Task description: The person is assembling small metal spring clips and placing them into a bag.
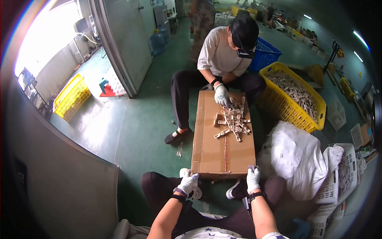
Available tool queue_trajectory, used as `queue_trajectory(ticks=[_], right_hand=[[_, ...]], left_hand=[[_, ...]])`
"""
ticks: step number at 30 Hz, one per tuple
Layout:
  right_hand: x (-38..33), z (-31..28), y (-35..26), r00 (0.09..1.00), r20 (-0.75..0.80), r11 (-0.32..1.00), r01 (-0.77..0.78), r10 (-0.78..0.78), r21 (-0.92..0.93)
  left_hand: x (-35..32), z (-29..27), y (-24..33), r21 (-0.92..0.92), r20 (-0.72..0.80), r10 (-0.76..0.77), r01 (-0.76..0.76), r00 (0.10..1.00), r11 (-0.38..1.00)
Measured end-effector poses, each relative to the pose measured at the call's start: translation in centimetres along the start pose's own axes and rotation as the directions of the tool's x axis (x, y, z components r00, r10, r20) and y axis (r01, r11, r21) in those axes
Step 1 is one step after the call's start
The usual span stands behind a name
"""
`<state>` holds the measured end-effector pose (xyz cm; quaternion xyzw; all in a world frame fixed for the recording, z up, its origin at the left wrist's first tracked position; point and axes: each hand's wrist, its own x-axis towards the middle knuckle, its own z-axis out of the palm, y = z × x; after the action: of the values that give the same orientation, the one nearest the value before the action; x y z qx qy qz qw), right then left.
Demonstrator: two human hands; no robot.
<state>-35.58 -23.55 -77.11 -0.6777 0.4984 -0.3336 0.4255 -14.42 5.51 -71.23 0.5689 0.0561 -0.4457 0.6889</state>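
Box: the flat cardboard box (223,135) lay on the green floor (139,127) between my knees and the co-worker sitting opposite, its taped seam running away from me.
Left hand: my gloved left hand (188,184) curled over the near left corner of the box, fingers bent on the edge; I could not tell how firmly it gripped.
Right hand: my gloved right hand (253,179) stood at the near right corner, fingers upright against the edge, touching it rather than closed around it.
Pieces: a loose heap of small pale pieces (234,121) sat on the far half of the box, under the co-worker's gloved hand (222,95).
Around: a yellow crate (278,104) of the same pieces stood to the right of the box, a white sack (294,159) just beside the box's right edge, and white baskets (342,175) beyond the sack.
How I judged it best done: with both hands at the near corners, I thought any shift of the box had to be level and slow, both sides together, so the heap would not slide off.
Care: I reckoned the sack crowded the right edge, and that the co-worker's hand resting on the pieces meant no sudden tug.
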Motion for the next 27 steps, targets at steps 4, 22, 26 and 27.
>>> queue_trajectory(ticks=[4,22,26,27], right_hand=[[-0.4,0.7,-0.1,0.997,-0.068,0.995,0.037,-0.043,-0.089],[-0.5,0.2,-0.1,0.992,-0.049,0.989,0.114,-0.119,-0.093],[0.1,-0.7,0.9,0.993,-0.01,0.965,0.111,-0.117,-0.239],[-0.6,-0.3,-1.8,0.977,0.031,0.911,0.209,-0.212,-0.355]], left_hand=[[1.3,-1.3,-1.3,0.028,-0.006,0.002,-0.002,1.0,1.0],[0.0,-0.5,-1.0,0.031,0.006,-0.052,0.052,0.999,0.998],[-0.1,0.7,-0.5,0.032,0.023,-0.056,0.056,0.998,0.998],[0.0,-0.7,-0.8,0.014,0.009,-0.04,0.04,0.999,0.999]])
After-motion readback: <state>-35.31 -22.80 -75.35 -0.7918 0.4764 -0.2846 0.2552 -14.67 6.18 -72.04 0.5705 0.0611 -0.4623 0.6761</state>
